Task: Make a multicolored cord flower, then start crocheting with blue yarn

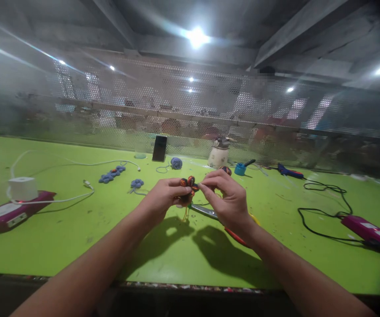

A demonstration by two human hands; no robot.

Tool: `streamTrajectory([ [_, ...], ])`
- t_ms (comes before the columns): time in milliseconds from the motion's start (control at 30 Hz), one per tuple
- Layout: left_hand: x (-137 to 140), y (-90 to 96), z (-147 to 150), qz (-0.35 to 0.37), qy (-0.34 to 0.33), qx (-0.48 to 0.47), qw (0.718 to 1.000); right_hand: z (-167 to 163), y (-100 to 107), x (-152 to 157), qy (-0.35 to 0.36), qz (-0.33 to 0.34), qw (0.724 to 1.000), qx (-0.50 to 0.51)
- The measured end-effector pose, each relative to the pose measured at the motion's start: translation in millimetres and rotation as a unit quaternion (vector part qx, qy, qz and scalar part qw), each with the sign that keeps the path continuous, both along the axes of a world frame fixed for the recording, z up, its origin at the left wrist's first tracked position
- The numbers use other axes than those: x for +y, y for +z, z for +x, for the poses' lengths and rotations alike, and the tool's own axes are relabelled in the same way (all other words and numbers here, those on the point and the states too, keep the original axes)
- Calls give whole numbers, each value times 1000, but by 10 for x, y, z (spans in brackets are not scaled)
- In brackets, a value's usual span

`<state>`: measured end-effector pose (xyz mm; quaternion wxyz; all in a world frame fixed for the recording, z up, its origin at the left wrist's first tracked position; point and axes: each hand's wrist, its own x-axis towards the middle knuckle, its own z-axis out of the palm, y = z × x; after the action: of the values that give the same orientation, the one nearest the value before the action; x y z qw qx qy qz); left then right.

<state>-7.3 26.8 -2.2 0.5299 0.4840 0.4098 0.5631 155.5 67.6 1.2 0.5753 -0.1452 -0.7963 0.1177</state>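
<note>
My left hand [165, 193] is closed on a small knotted yarn flower [191, 181] in dark and orange yarn, thumb across its front. Loose yellowish ends dangle beneath it. At the flower's right edge my right hand [227, 198] pinches with thumb and forefinger; whatever is between the fingertips is too small to make out. A ball of dark and orange yarn [225, 170] shows just behind the right hand. Below that hand lies a pair of scissors [206, 211] with red and yellow handles, partly covered by the hand and wrist.
Blue yarn flowers [137, 183], a joined blue strip [112, 174] and a blue yarn ball [176, 163] lie left of centre. Behind stand a phone [159, 149] and a bottle [218, 153]. Purple power strips [371, 233] with cables flank both sides; a glue gun [290, 171] lies right.
</note>
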Motion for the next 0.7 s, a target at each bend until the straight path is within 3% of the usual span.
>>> streamTrajectory([
  [167,-19,12,30,25,-18,47,998,-40,43,-1,9,41,999,-17],
  [267,-45,42,44,29,-25,54,998,-65,88,0,30,31,998,-41],
  [333,-64,63,53,37,-26,57,997,-75,133,-4,44,-15,998,-48],
  [500,-72,68,52,60,-21,59,996,-59,219,11,72,-217,973,-28],
  [700,-35,41,24,24,-20,-5,999,-2,143,32,30,-246,969,13],
])
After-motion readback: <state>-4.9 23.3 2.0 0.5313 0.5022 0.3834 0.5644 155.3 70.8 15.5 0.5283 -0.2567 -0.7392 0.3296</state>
